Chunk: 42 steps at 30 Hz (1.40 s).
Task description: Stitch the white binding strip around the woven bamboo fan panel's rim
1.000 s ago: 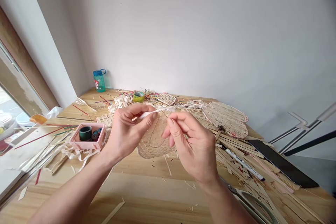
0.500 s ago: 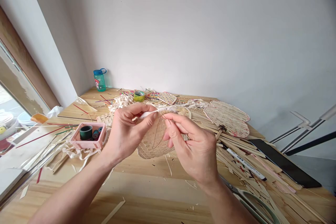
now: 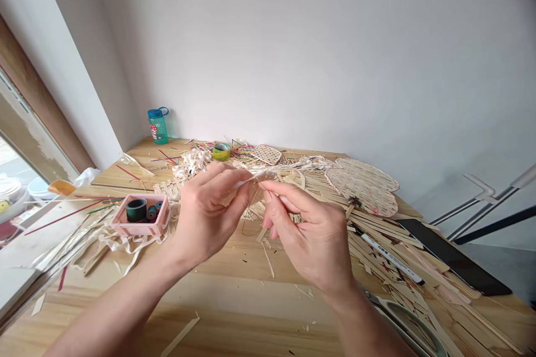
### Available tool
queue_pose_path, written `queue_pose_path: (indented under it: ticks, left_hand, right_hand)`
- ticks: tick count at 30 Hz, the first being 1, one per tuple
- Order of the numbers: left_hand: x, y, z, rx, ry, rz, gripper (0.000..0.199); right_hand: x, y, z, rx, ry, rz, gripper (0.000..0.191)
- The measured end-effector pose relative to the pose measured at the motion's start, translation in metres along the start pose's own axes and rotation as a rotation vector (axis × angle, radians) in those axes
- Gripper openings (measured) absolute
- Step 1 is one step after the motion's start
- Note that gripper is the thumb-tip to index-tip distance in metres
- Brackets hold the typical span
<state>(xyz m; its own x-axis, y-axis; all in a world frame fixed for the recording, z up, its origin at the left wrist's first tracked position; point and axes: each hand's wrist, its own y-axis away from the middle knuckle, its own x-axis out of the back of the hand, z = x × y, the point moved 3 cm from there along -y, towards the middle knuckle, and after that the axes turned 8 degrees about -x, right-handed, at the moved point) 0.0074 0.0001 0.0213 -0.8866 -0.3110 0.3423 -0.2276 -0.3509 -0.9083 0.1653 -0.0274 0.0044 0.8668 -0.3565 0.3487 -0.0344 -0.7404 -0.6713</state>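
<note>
My left hand (image 3: 209, 212) is closed, thumb and fingers pinching the edge of a pale woven panel that is now seen nearly edge-on. White edging (image 3: 266, 175) shows along its rim, just beyond my left fingertips. Beside it, my right hand (image 3: 312, 240) pinches a thin needle (image 3: 260, 183) between thumb and forefinger, its tip close to the rim. A loose brown thread (image 3: 244, 224) hangs below the fingertips of both hands. Whether the needle has pierced the edging, I cannot tell. Most of the panel is hidden behind my left hand.
A pink basket (image 3: 140, 228) with spools stands left. Farther back are a teal bottle (image 3: 158, 128) and a tape roll (image 3: 221, 151). To the right lie a woven fan (image 3: 364, 187), a marker (image 3: 393, 257), a black flat object (image 3: 454, 256) and scissors (image 3: 408, 323). Strips litter the table (image 3: 234, 301).
The woven panel has tilted from showing its broad face to nearly edge-on, with my left hand turning along. My right hand stays close to the rim, still pinching.
</note>
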Motion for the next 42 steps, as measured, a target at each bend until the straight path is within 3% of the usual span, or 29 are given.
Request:
queue_pose_path:
  ticks: [4, 7, 20, 27, 30, 33, 35, 39, 42]
  left_hand:
    - [-0.005, 0.003, 0.007, -0.252, -0.242, 0.015, 0.012]
    - [-0.011, 0.006, 0.01, -0.292, -0.338, -0.014, 0.011]
    - [-0.008, 0.004, 0.001, -0.148, -0.24, -0.01, 0.009]
    - [-0.014, 0.008, 0.007, -0.18, -0.2, -0.107, 0.012]
    - [-0.006, 0.003, -0.002, -0.093, -0.058, -0.122, 0.013]
    - [0.005, -0.005, -0.014, -0.018, 0.144, -0.229, 0.014]
    - [0.01, -0.008, -0.019, 0.026, 0.267, -0.314, 0.013]
    - [0.011, -0.01, -0.022, 0.109, 0.441, -0.402, 0.011]
    - [0.009, -0.009, -0.02, 0.136, 0.518, -0.43, 0.01]
  right_hand:
    - [0.003, 0.0, -0.004, -0.012, 0.027, -0.021, 0.017]
    - [0.004, -0.002, -0.005, -0.022, 0.045, -0.022, 0.017]
    - [0.003, -0.006, 0.005, -0.099, 0.003, -0.068, 0.015]
    - [0.004, -0.008, 0.007, -0.105, 0.004, -0.07, 0.017]
    - [0.013, -0.014, 0.012, -0.117, -0.027, -0.044, 0.018]
    - [0.026, -0.022, 0.022, -0.175, -0.09, 0.067, 0.019]
    - [0.027, -0.027, 0.03, -0.262, -0.207, -0.005, 0.018]
    - [0.01, -0.028, 0.039, -0.452, -0.527, -0.396, 0.02]
    - [0.0, -0.025, 0.039, -0.558, -0.686, -0.477, 0.021]
